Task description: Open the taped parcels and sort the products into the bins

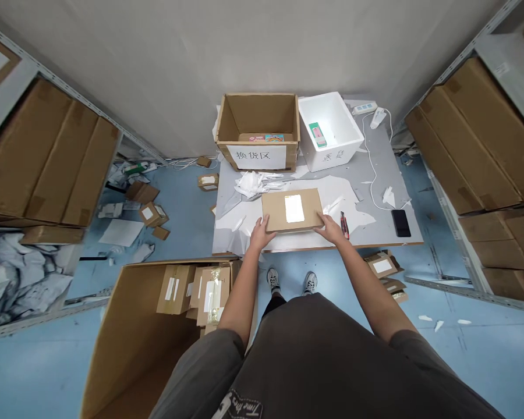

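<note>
A flat brown cardboard box [271, 210] with a white label on its top is at the near part of the table. My left hand [261, 234] grips its near left corner, and my right hand [330, 229] grips the near right corner. The fingers of both hands are partly hidden by the box. Just right of my right hand lies a red and black utility knife [344, 225]. Crumpled white paper [250, 184] is behind the box, towards the left.
An open carton [283, 152] and a white foam box [353, 143] stand at the table's back. A phone [401, 223] and a white cable lie on the right. A big carton [109, 326] holding parcels is at my left. Loaded shelves flank both sides; boxes litter the floor.
</note>
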Demonstrator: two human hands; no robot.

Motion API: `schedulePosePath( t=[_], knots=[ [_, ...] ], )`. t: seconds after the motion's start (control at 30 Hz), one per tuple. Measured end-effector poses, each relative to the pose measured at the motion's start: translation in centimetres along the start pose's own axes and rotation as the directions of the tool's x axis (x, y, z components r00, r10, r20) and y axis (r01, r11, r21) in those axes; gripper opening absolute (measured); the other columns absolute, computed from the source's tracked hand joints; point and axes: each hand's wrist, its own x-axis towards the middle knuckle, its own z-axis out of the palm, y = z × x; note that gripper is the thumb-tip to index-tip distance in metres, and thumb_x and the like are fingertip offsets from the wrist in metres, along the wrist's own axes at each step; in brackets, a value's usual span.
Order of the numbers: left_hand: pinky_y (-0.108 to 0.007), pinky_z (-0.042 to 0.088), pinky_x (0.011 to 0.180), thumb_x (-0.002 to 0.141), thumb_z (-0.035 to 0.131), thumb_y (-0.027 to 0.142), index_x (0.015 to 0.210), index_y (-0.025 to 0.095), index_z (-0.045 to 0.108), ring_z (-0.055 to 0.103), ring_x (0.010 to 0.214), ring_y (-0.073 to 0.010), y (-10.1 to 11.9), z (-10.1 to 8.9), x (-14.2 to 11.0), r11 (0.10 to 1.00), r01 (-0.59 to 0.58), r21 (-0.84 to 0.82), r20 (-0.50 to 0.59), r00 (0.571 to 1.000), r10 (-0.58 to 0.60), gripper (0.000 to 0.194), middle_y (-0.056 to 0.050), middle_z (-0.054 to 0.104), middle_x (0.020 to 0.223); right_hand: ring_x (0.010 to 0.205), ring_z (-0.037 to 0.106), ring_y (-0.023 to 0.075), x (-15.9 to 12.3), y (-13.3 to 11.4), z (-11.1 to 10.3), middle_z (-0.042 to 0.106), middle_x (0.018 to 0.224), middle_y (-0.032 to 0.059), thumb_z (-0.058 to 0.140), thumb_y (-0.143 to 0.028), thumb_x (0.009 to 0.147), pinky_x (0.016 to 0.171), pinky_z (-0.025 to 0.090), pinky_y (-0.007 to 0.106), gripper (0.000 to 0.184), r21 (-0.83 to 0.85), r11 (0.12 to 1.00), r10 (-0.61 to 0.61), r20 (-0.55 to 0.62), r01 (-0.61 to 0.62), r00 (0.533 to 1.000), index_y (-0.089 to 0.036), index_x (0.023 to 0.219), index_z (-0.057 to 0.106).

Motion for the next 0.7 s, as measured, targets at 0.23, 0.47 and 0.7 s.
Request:
schedulePosePath(
  t=[0.23,0.47,0.7],
  knots=[
    [-0.043,0.052,0.109,0.102,0.064,0.032,0.175,0.026,0.027,0.066,0.125,-0.0324,0.4,1.8,-1.0,0.998,0.069,0.013,-0.041,0.997,-0.068,0.082,-0.017,0.062,0.139,0.138,0.059,0.0339,-0.3,-0.9,2.3,0.061,0.145,0.0177,0.058,-0.030,0.102,0.103,0.055,0.043,0.063,0.036,0.996,0.079,-0.064,-0.076,0.995,-0.022,0.164,0.044],
    [-0.043,0.049,0.111,0.105,0.060,0.045,0.170,0.027,0.038,0.064,0.128,-0.0341,2.9,-3.6,-0.7,0.998,-0.012,0.060,-0.152,0.988,0.021,0.071,-0.015,0.069,0.136,0.122,0.066,0.0333,0.1,-2.4,-3.3,0.068,0.135,0.0161,0.045,-0.041,0.111,0.103,0.052,0.042,0.051,-0.021,1.000,-0.026,-0.131,0.023,0.991,-0.022,0.158,0.053],
    [-0.047,0.047,0.111,0.105,0.056,0.046,0.172,0.023,0.037,0.064,0.128,-0.0375,4.5,-4.2,3.0,0.994,0.092,0.062,-0.134,0.987,-0.083,0.073,-0.017,0.071,0.133,0.112,0.068,0.0337,4.0,-4.5,-5.3,0.070,0.128,0.0170,0.037,-0.044,0.112,0.098,0.054,0.043,0.061,-0.030,0.998,0.047,-0.154,-0.052,0.987,-0.022,0.169,0.039]
  ],
)
